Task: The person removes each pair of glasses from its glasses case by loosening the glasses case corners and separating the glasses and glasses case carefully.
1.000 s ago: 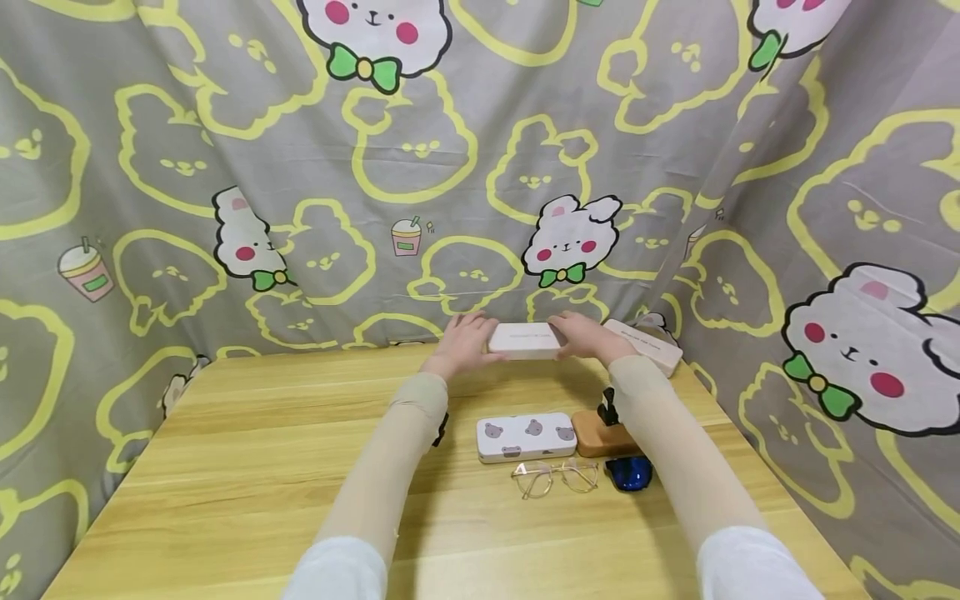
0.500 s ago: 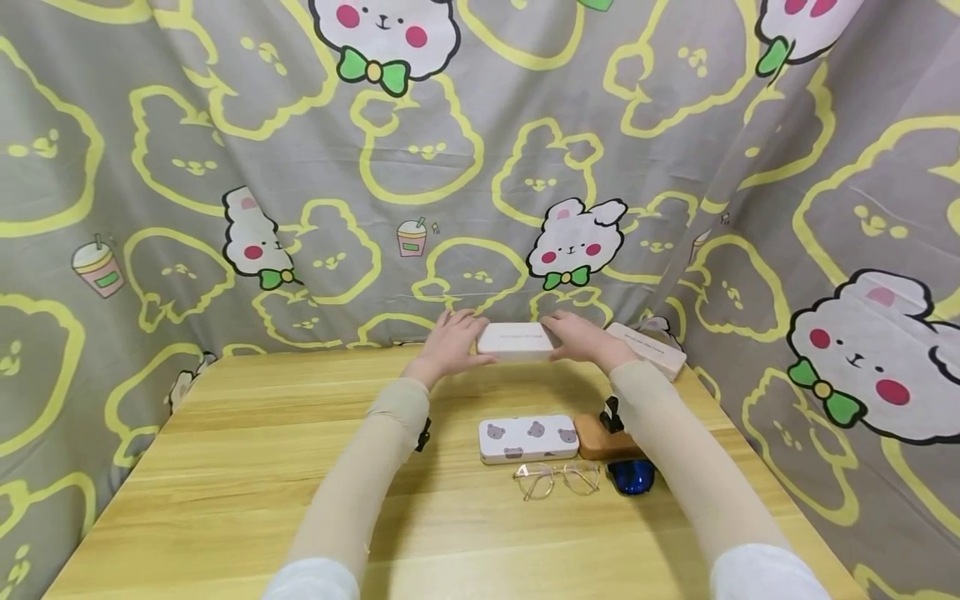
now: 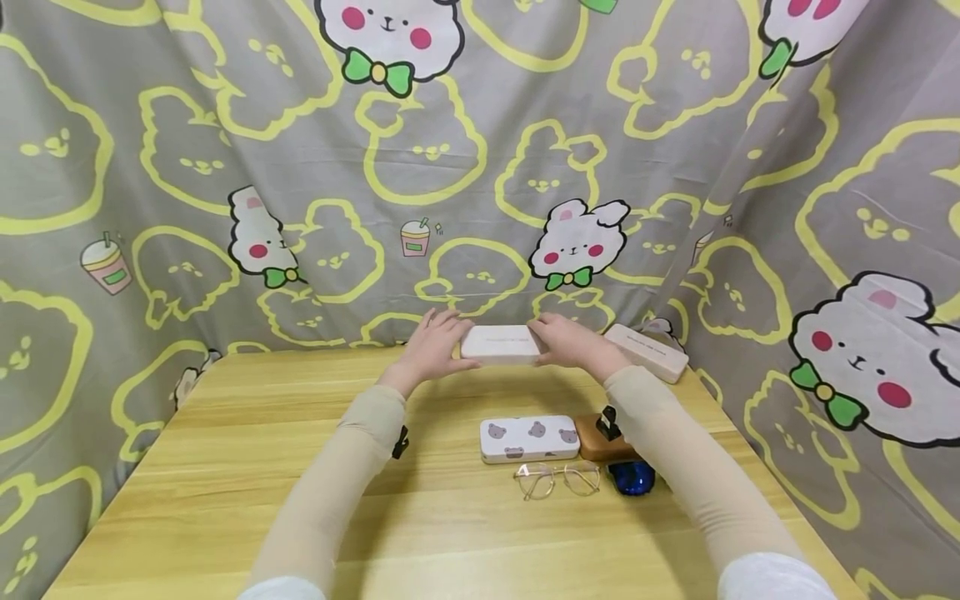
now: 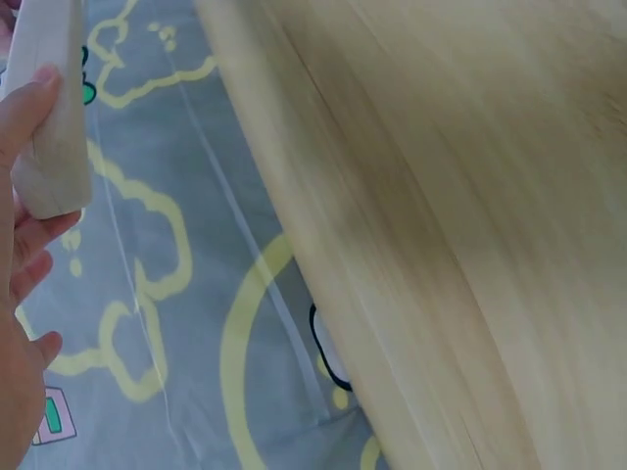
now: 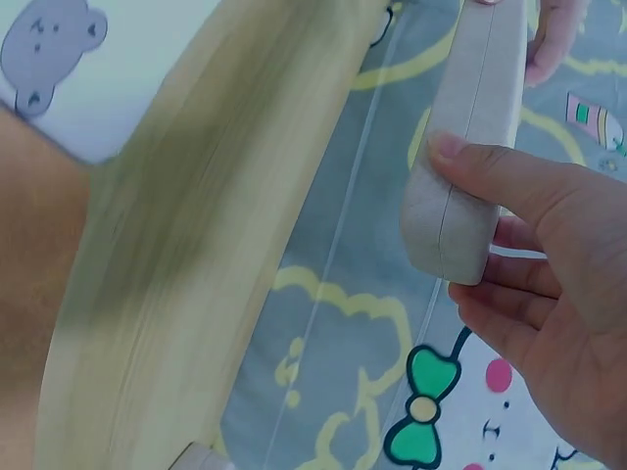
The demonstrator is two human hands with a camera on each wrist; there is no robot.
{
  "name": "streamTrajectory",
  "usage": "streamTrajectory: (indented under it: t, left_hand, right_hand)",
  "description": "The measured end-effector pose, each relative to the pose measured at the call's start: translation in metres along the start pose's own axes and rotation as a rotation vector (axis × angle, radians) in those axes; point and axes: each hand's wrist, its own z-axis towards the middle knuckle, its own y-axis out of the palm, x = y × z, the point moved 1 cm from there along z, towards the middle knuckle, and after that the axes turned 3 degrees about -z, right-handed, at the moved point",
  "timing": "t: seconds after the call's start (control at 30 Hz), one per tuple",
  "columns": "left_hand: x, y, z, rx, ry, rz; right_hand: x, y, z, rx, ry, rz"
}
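A cream glasses case with faint lettering on top is held above the back of the table, long side facing me. My left hand grips its left end; in the left wrist view the thumb lies along one face of the case and fingers are behind it. At the other end my right hand pinches it. The right wrist view shows that thumb pressed near a seam running along the case, with fingers curled beneath. In front of the hands lies a white case printed with grey bears.
Beside the bear case are a brown case, partly hidden by my right forearm, and a shiny dark-blue object. Thin-framed glasses lie nearer me. Another cream case sits at the back right corner. A patterned curtain hangs behind the table.
Both hands have carried the cream case a little to the left, still above the back of the table. The things on the table keep their places.
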Motion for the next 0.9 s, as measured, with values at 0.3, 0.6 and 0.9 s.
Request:
streamTrajectory:
  t: [0.3,0.6,0.9]
  left_hand:
    - [-0.008,-0.007,-0.025,0.029,0.001,-0.007]
    - [-0.016,-0.012,-0.054,0.044,-0.018,-0.019]
    - [-0.026,-0.014,-0.079,0.069,-0.034,-0.048]
  right_hand:
    - [-0.021,0.003,0.003,0.013,-0.05,-0.072]
    - [-0.045,0.006,0.006,-0.014,-0.081,-0.073]
    - [-0.068,0.009,0.007,0.006,-0.115,-0.084]
